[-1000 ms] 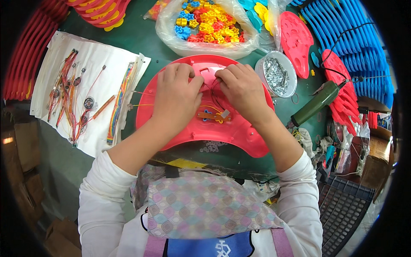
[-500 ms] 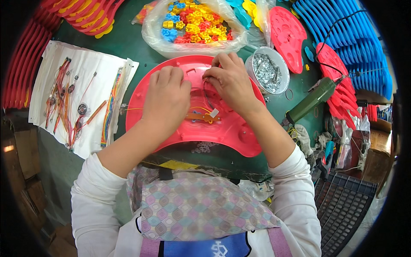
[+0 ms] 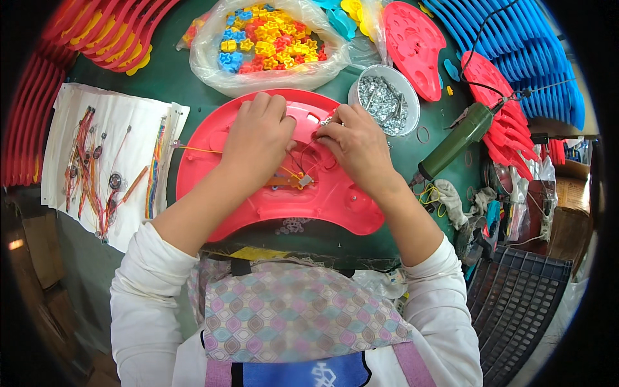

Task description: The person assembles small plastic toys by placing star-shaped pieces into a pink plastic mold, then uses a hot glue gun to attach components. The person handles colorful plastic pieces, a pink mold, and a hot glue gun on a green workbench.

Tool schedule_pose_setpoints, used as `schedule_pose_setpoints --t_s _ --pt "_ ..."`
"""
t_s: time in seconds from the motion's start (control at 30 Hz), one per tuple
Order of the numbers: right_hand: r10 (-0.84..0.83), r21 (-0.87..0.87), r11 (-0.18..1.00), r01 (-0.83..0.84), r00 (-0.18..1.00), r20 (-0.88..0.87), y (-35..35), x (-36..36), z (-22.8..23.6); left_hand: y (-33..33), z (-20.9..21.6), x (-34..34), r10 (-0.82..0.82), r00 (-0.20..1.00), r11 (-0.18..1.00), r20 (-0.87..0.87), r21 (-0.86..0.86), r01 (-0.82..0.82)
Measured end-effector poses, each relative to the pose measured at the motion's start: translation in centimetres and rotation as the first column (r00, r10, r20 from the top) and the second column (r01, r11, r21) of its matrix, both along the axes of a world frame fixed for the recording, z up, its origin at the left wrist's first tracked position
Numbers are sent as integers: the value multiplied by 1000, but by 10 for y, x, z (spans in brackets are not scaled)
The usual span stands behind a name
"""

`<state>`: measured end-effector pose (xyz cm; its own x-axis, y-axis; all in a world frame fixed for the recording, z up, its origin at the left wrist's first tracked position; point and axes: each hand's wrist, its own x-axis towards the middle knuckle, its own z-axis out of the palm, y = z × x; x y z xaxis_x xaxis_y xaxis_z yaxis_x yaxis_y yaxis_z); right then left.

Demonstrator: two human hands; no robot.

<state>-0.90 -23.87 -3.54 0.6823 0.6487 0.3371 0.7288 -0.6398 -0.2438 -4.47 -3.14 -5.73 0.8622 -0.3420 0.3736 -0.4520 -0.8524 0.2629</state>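
Note:
A red plastic shell (image 3: pixel 277 209) lies hollow side up in front of me, with thin wires (image 3: pixel 304 157) and a small brown circuit strip (image 3: pixel 284 184) inside it. A white connector (image 3: pixel 304 182) sits on the strip. My right hand (image 3: pixel 361 145) pinches the thin wires between thumb and fingertips near the shell's upper right part. Over the shell's upper middle, my left hand (image 3: pixel 258 135) is closed with its fingers curled down; what its fingertips grip is hidden behind the hand. A yellow wire (image 3: pixel 203 150) runs out over the shell's left rim.
Wired small speakers (image 3: pixel 115 180) lie on a white sheet (image 3: pixel 58 155) at left. Behind the shell are a bag of colourful star pieces (image 3: pixel 274 42) and a tub of screws (image 3: pixel 387 97). A green electric screwdriver (image 3: pixel 454 142) hangs at right, near stacked blue parts (image 3: pixel 516 58).
The view has shifted slightly, so the scene sits further left. My left hand has moved a little up the shell; my right hand still pinches the wires.

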Motion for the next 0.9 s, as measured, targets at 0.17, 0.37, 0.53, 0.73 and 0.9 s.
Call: schedule_pose_setpoints --t_s 0.17,0.37,0.53,0.73,0.9 --pt "69 -68 996 -65 995 65 7 11 -9 4 2 -7 17 999 1000 -47 -3 -18" --pt "75 -14 997 -74 993 87 0 8 -14 52 43 -55 159 985 981 -68 -100 -166" --pt "96 -13 995 -96 993 62 1 9 -17 93 39 -103 471 851 838 -232 -185 -514" --pt "114 -192 970 -148 977 -179 3 0 6 97 19 -132 51 741 467 -669 -640 -610" --pt "-30 -224 972 -73 905 -425 -8 -1 43 92 38 -120 121 846 452 -519 -731 -512"
